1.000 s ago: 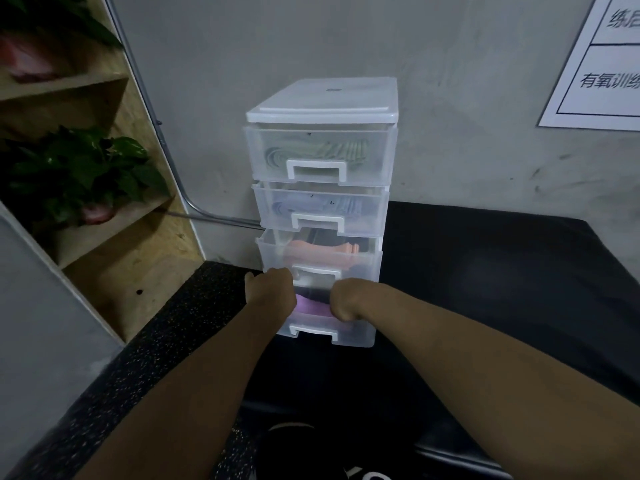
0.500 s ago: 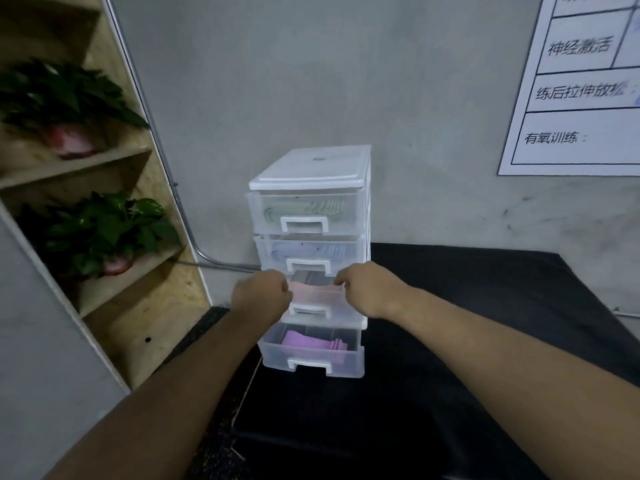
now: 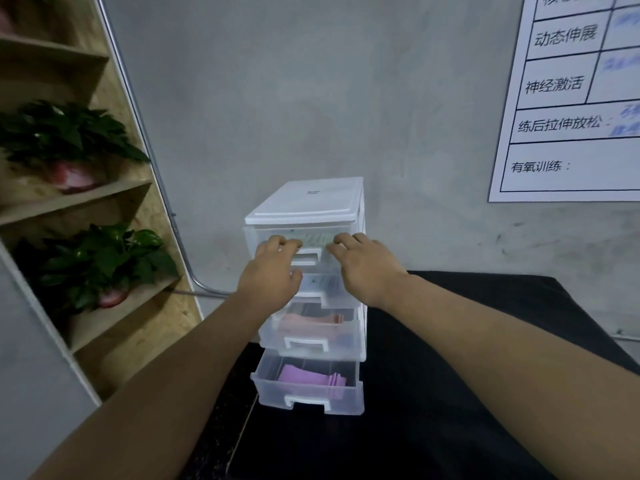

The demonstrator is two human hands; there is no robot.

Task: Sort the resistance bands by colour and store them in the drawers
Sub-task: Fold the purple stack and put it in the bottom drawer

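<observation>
A small clear plastic drawer unit point(image 3: 308, 202) with a white lid stands on a black mat against the grey wall. It has several drawers. The bottom drawer point(image 3: 308, 396) sticks out and holds purple bands point(image 3: 304, 375). Above it, another drawer point(image 3: 311, 341) holds salmon-pink bands point(image 3: 308, 322). Pale green bands point(image 3: 317, 240) show through the top drawer. My left hand point(image 3: 272, 271) and my right hand point(image 3: 363, 268) rest with spread fingers on the front of the top drawer, either side of its white handle point(image 3: 306, 258). Neither hand holds a band.
A wooden shelf point(image 3: 79, 199) with two potted plants point(image 3: 90, 265) stands at the left. A metal pipe point(image 3: 166, 202) runs down the wall beside it. A white chart point(image 3: 571, 98) hangs at the upper right. The black mat point(image 3: 485, 341) extends right and toward me.
Both hands have climbed from the bottom drawer, past the pink-band drawer, up to the top drawer's front. The camera has tilted upward.
</observation>
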